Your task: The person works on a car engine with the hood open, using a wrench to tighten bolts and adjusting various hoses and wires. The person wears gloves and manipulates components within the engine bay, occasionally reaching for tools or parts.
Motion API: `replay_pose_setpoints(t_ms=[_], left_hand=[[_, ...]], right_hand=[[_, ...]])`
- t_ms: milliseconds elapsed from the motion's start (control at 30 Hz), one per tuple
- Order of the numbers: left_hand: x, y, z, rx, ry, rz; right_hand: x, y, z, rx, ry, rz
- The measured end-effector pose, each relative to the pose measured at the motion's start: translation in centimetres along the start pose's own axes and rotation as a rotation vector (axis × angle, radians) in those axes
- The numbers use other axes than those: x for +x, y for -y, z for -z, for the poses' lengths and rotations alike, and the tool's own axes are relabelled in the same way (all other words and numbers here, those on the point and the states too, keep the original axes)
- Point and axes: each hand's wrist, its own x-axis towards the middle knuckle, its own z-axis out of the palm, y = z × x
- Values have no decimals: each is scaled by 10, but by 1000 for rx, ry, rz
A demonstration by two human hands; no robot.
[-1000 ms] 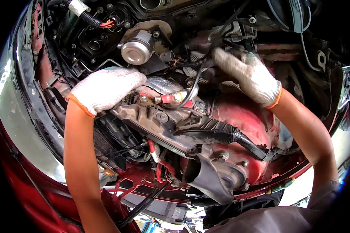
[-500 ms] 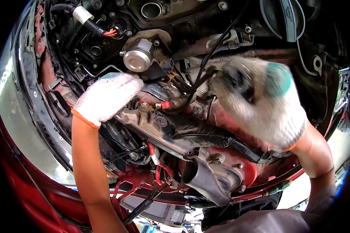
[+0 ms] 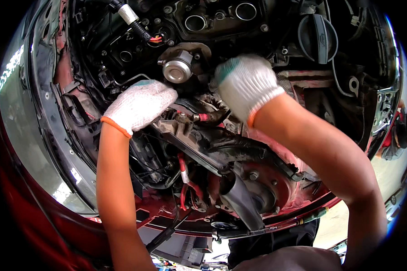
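Observation:
My left hand (image 3: 141,105), in a white knit glove with an orange cuff, is closed low over the engine, just left of a round silver metal housing (image 3: 177,70). Its fingers are pressed together; the tips, and whatever they grip, are out of sight. My right hand (image 3: 248,85), gloved the same way, curls down into the gap right of that housing. Motion smears it, and its back hides the fingers and anything in them. Between the hands runs a dirty cable with a red sleeve (image 3: 203,117), beside a dusty metal bracket (image 3: 181,128).
A round black cap with a grey grip bar (image 3: 320,39) stands at the far right. Upper left, a black plug lead with a white wrap (image 3: 128,14) reaches the engine. Nearer me are a grey plastic duct (image 3: 243,202), red cables (image 3: 183,169) and the red front panel (image 3: 288,181).
My right hand has swung left and inward, from the right side to beside the silver housing. The black cable that crossed the upper right is no longer visible there. The view has shifted slightly.

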Motion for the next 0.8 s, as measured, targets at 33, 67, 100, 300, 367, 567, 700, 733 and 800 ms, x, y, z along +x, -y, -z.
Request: replay_pose_setpoints(t_ms=[33, 67, 100, 300, 367, 567, 700, 733, 800], left_hand=[[1, 0, 1, -5, -13, -14], [3, -1, 2, -13, -14, -3], [5, -2, 3, -21, -16, 7], [-4, -2, 0, -56, -75, 30], [-4, -5, 1, -127, -41, 137], [1, 2, -6, -48, -82, 16], [2, -1, -3, -71, -103, 7], [-5, -2, -2, -145, -82, 68], [-2, -3, 3, -229, -6, 158]], right_hand=[[8, -2, -1, -69, -56, -20], [11, -1, -3, -52, -58, -50], [13, -2, -5, -37, -60, -82], [-21, 0, -27, -51, -431, 146], [-14, 2, -16, 59, -115, 146], [29, -11, 7, 63, 350, 464], [9, -38, -38, 260, -173, 708], [-2, -21, -24, 523, -20, 464], [-7, -8, -12, 750, 109, 206]])
